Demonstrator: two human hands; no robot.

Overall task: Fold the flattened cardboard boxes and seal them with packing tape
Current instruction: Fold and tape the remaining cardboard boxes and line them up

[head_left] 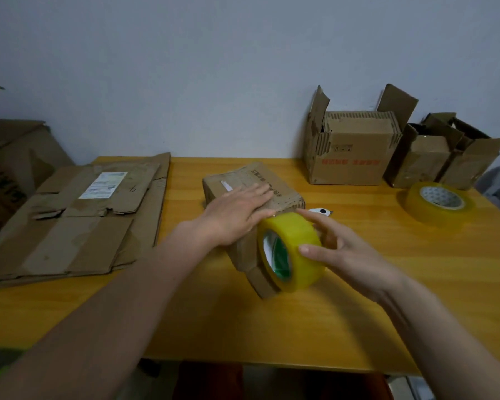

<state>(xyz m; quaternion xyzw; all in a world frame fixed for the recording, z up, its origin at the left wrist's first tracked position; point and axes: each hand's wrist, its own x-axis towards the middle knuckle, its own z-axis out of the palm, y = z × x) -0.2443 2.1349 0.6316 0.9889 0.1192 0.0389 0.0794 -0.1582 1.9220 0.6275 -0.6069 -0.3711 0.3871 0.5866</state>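
Small cardboard box (254, 194): middle of the frame, lying on the yellow wooden table (358, 313), its printed top face up and its near flap end pointing toward the lower centre.
Left hand (237, 215): fingers straight and flat, pressing down on the top of the small cardboard box; it grasps nothing.
Roll of yellow packing tape (293, 251): on edge against the near right corner of the box, its green-and-white core facing left toward the lower centre.
Right hand (341, 252): grasping the roll of yellow packing tape, thumb on the near side of the roll's outer band and fingers curved over its top and far side.
Flattened cardboard boxes (78, 217): a loose stack at the left of the frame, lying on the table edge; the top sheet carries a white shipping label (103, 184).
Second tape roll (438, 202): lying flat at the right of the frame, well apart from the hands.
Folded boxes: one open-topped carton with red print (350, 157) at upper right against the wall, and a second open carton (445, 160) just beside it further right.
Small white object (321, 211): on the table just behind the held roll; too small to identify.
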